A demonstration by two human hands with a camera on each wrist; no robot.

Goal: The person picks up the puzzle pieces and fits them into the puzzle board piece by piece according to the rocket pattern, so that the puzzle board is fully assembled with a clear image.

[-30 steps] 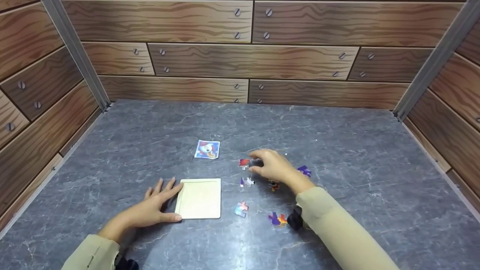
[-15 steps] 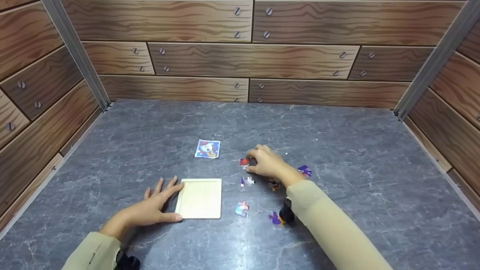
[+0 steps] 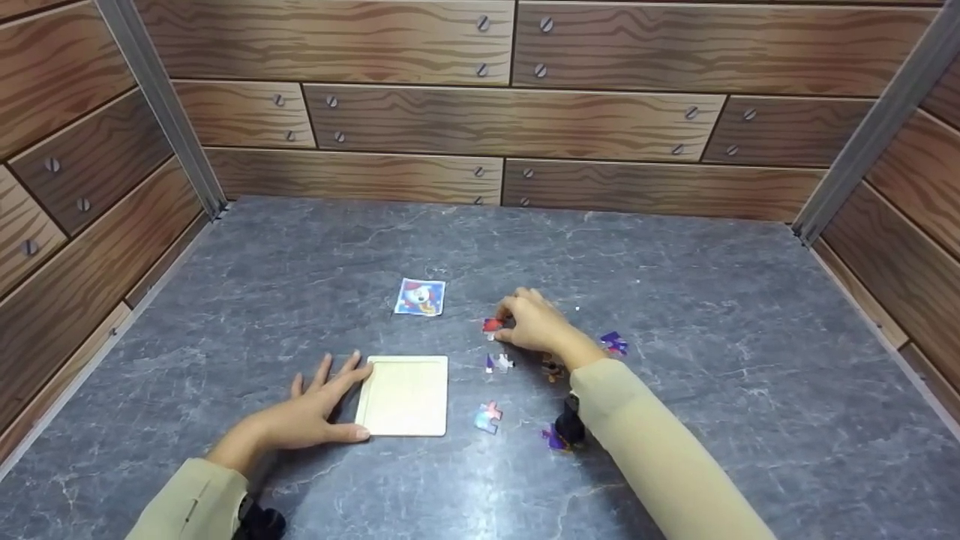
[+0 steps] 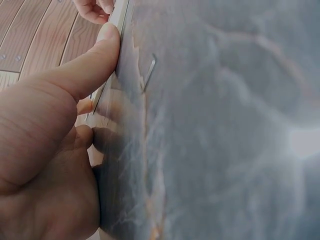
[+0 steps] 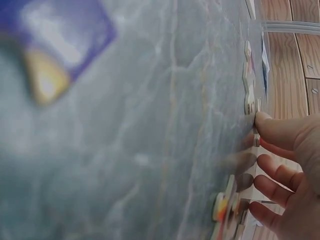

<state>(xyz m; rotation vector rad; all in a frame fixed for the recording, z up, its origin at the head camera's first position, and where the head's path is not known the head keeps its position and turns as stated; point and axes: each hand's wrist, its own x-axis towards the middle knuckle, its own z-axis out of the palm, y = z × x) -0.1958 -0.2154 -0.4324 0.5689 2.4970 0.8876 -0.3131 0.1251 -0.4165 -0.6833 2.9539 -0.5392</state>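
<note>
The left hand (image 3: 300, 420) lies spread at the left edge of a pale square tray (image 3: 406, 397), its thumb and index finger touching that edge. In the left wrist view, the left hand's thumb (image 4: 95, 62) rests against the tray's rim (image 4: 118, 16). Beyond the tray to the right, the right hand (image 3: 536, 324) pinches a puzzle piece on the table, mostly hidden by its fingers, right beside a red piece (image 3: 492, 325). The right wrist view shows the right thumb (image 5: 280, 131) on a thin piece (image 5: 257, 137). A purple and white piece (image 3: 499, 363) lies just nearer.
A small picture card (image 3: 420, 297) lies behind the tray. More loose pieces are about: a light blue and pink one (image 3: 487, 417), a purple one (image 3: 555, 438) partly behind the right wrist camera, an orange-black one (image 3: 553, 368) and another purple one (image 3: 614, 343). Wood-patterned panels (image 3: 420, 120) surround the table.
The right hand has moved slightly left toward the red piece, and its thumb and fingers have closed together. The left hand stays at the tray. The head view has shifted slightly.
</note>
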